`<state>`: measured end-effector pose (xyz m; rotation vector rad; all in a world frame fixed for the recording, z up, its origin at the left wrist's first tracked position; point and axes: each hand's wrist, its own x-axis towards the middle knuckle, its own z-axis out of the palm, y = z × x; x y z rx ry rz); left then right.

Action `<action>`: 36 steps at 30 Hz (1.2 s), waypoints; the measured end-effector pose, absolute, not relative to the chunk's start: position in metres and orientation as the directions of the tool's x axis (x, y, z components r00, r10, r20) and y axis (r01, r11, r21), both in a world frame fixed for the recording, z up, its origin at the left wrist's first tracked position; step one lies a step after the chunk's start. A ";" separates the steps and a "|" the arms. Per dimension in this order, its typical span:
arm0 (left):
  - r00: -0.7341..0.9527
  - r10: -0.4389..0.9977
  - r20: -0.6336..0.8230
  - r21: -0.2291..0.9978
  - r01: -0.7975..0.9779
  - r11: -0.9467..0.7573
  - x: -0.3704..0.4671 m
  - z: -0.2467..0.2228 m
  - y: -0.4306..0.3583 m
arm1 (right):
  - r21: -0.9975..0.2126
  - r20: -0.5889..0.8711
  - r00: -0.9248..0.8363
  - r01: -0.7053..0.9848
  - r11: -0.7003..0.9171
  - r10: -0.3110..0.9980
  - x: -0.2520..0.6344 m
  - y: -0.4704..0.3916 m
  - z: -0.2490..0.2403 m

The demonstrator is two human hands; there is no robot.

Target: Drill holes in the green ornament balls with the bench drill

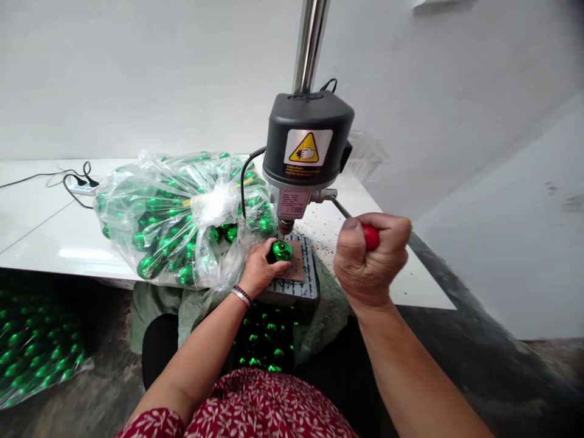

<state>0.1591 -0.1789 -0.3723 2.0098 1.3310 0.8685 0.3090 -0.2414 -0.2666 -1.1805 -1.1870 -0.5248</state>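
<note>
My left hand (262, 267) grips a shiny green ball (281, 250), thumb and fingers around its near and left sides. The ball rests on a brown board (297, 261) lying on the base (312, 277) of a drill press (308, 131). Straight above it, the thin bit under the chuck (285, 226) meets or nearly meets the ball's top; I cannot tell whether it has entered. My right hand (371, 258) is closed round the red knob (370, 237) of the press's feed lever (340, 207), to the right of the drill head.
A clear plastic bag (214, 207) full of green balls lies left of the press on the white table (41, 243). Another bag of balls (41, 347) stands on the floor at left. More balls (269, 340) sit below the table edge. A power strip (84, 187) lies behind.
</note>
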 end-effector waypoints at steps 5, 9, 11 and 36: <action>0.289 0.936 0.204 0.752 0.565 -0.338 0.159 -0.371 -0.179 | -0.410 0.908 0.335 0.827 0.384 0.251 0.309 -0.241 -0.269; 0.277 0.941 0.196 0.759 0.565 -0.324 0.160 -0.370 -0.181 | -0.431 0.898 0.334 0.799 0.418 0.287 0.311 -0.243 -0.279; 0.266 0.944 0.198 0.776 0.546 -0.317 0.160 -0.370 -0.181 | -0.450 0.886 0.333 0.785 0.425 0.323 0.311 -0.245 -0.286; -0.075 0.986 0.147 0.674 0.738 -0.044 0.089 -0.319 -0.156 | -0.765 0.603 0.563 0.609 0.210 0.565 0.317 -0.207 -0.170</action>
